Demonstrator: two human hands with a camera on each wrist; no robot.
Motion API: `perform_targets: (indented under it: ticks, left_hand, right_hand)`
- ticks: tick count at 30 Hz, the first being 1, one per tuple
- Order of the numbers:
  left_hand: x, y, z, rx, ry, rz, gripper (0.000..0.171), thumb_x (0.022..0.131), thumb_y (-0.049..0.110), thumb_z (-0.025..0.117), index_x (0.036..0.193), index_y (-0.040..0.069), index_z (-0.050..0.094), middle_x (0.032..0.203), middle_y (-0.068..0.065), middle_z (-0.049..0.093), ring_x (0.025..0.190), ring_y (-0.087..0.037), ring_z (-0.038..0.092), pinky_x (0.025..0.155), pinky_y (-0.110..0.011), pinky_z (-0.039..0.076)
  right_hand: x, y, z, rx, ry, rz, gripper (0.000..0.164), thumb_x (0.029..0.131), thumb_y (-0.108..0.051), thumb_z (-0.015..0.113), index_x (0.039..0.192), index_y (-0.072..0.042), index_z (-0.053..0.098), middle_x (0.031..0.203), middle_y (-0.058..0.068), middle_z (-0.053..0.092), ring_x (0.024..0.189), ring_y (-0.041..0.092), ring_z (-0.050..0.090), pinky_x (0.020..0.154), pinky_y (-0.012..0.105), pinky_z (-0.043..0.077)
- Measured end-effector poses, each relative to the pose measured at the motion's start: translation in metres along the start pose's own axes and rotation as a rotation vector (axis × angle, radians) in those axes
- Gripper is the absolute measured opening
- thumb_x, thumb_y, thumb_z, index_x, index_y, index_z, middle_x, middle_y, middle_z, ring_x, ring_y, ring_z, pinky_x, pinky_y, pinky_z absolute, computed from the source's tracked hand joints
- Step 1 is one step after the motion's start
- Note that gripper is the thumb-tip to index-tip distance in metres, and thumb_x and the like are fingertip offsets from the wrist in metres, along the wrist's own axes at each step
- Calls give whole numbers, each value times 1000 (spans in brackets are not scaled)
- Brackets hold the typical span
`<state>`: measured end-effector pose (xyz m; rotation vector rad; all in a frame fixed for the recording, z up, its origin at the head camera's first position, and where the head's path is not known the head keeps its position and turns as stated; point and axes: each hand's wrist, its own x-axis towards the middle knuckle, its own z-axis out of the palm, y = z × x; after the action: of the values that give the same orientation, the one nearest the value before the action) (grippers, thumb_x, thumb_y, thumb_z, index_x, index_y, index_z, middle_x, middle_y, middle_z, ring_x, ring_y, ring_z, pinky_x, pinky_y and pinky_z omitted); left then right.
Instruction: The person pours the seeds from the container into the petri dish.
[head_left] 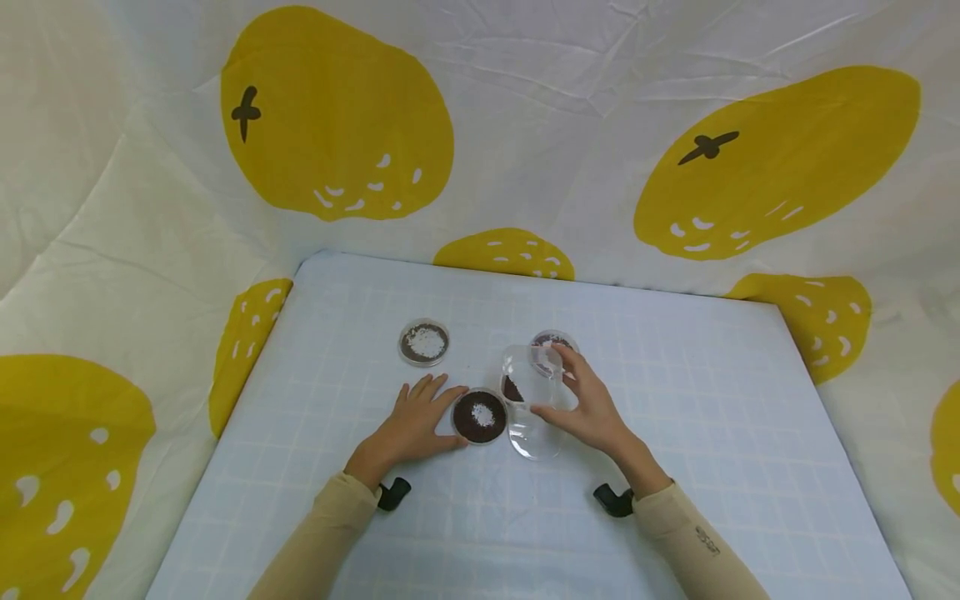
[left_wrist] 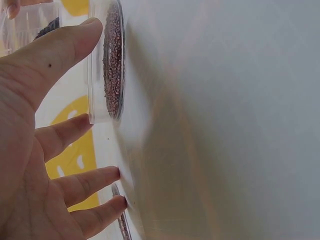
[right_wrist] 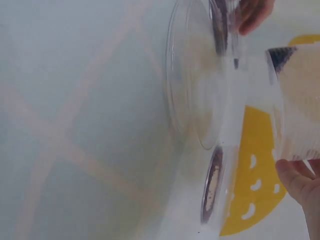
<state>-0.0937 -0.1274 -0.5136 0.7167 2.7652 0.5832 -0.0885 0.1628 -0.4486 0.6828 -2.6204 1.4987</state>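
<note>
My left hand (head_left: 416,425) holds a round clear petri dish (head_left: 480,416) by its sides, thumb on one edge and forefinger on the opposite one. Dark brown granules (left_wrist: 114,60) ring a pale centre in it; the other fingers are spread. My right hand (head_left: 588,408) grips a clear plastic tub (head_left: 534,379) between thumb and fingers, tilted beside that dish. A small heap of dark granules (head_left: 512,389) sits in the tub's corner nearest the dish. Under the tub's near side lies a clear round dish or lid (head_left: 535,440), partly hidden by it.
Farther back on the pale checked tabletop (head_left: 675,400) stand two more petri dishes, one at left (head_left: 423,342) and one at right (head_left: 551,337), both with dark granules around pale middles. The tub and right hand partly cover the right one. A fabric backdrop (head_left: 540,175) rises behind.
</note>
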Motion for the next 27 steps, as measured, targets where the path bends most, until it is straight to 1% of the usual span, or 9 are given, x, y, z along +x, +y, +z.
perform_targets:
  ticks: [3, 9, 13, 16, 20, 24, 27]
  left_hand:
    - [0, 0, 0, -3, -5, -1, 81, 75, 61, 63, 142, 27, 33, 148, -11, 25, 136, -32, 16, 104, -60, 12]
    - [-1, 0, 0, -14, -5, -6, 81, 75, 61, 64, 142, 28, 33, 148, -12, 24, 136, -32, 14, 104, -59, 11]
    - [0, -1, 1, -1, 3, -1, 81, 74, 62, 64, 142, 28, 34, 148, -12, 25, 136, -34, 15, 103, -60, 11]
    - [1, -1, 2, 8, 5, 0, 82, 74, 62, 64, 142, 28, 34, 147, -12, 26, 135, -34, 16, 103, -61, 12]
    - [1, -1, 2, 12, 3, -3, 82, 74, 62, 63, 142, 28, 33, 148, -11, 25, 136, -33, 16, 104, -60, 11]
    - [1, -1, 2, 8, 0, -4, 81, 74, 61, 64, 142, 28, 33, 148, -11, 25, 136, -34, 16, 104, -60, 11]
    - [0, 0, 1, 4, 2, -1, 81, 74, 61, 65, 142, 28, 34, 148, -12, 25, 135, -35, 16, 103, -61, 11]
  right_hand:
    - [-2, 3, -2, 19, 2, 28, 88, 71, -13, 80, 142, -6, 27, 140, 11, 34, 124, 34, 38, 95, 47, 38]
    - [-5, 7, -6, 83, 12, 63, 89, 72, -11, 80, 142, -2, 25, 142, 14, 32, 126, 32, 35, 96, 50, 37]
    - [-6, 10, -8, 116, 23, 69, 89, 71, -8, 79, 142, -5, 25, 142, 15, 31, 128, 32, 33, 97, 51, 35]
    - [-7, 13, -11, 135, 33, 66, 88, 72, -6, 79, 141, -3, 25, 141, 18, 31, 128, 33, 32, 97, 52, 34]
    - [-9, 17, -15, 146, 48, 87, 88, 72, -5, 78, 141, 0, 23, 142, 17, 29, 130, 34, 30, 98, 52, 33]
    - [-11, 21, -20, 141, 68, 124, 87, 74, -7, 77, 142, -4, 23, 143, 17, 28, 131, 32, 29, 99, 53, 31]
    - [-14, 26, -25, 139, 89, 142, 87, 74, -7, 77, 142, -3, 23, 142, 18, 29, 131, 32, 29, 99, 55, 30]
